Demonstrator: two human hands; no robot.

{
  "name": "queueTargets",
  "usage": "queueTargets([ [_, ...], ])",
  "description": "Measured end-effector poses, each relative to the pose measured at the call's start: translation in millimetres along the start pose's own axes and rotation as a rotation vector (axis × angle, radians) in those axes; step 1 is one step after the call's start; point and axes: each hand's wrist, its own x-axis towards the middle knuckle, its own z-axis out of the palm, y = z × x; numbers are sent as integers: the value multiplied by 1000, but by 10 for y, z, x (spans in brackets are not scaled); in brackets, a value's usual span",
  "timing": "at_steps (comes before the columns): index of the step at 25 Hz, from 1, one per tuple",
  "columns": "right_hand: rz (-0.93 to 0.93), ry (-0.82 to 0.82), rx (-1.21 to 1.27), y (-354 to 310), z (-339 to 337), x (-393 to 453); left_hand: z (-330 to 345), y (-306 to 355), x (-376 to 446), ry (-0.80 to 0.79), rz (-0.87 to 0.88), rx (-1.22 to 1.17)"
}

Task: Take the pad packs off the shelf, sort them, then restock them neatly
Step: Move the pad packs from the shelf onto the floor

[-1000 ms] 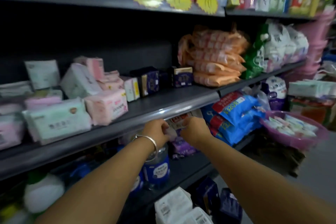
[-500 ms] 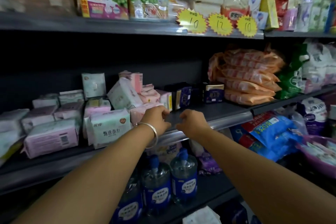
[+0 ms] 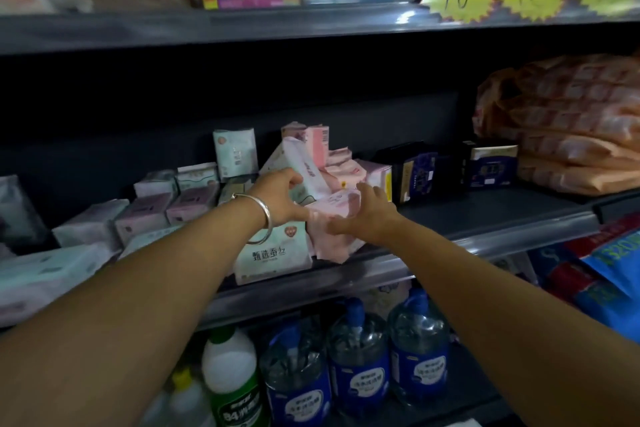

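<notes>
The soft pink plastic pad pack (image 3: 334,218) lies on the dark metal shelf (image 3: 485,218), its long side running left to right. The right hand (image 3: 367,215) grips its right end; the left hand (image 3: 280,199) holds its left.

Two bare forearms, no sleeves, silver bangle (image 3: 264,215) on left wrist

Pad packs (image 3: 194,204) crowded the left of the middle shelf (image 3: 485,218); dark boxes (image 3: 415,170) stood to their right, stacked bags (image 3: 571,135) farther right. Water bottles (image 3: 356,364) stood on the shelf below.
</notes>
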Motion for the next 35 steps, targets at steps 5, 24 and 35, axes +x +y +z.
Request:
queueTargets([
  [5, 12, 9, 8, -15, 149, 132, -77, -160, 21, -172, -30, 64],
  [24, 110, 345, -67, 193, -425, 115, 119, 116, 407, -11, 89, 203],
  [35, 104, 352, -54, 808, -464, 513, 806, 487, 1222, -1, -83, 683],
])
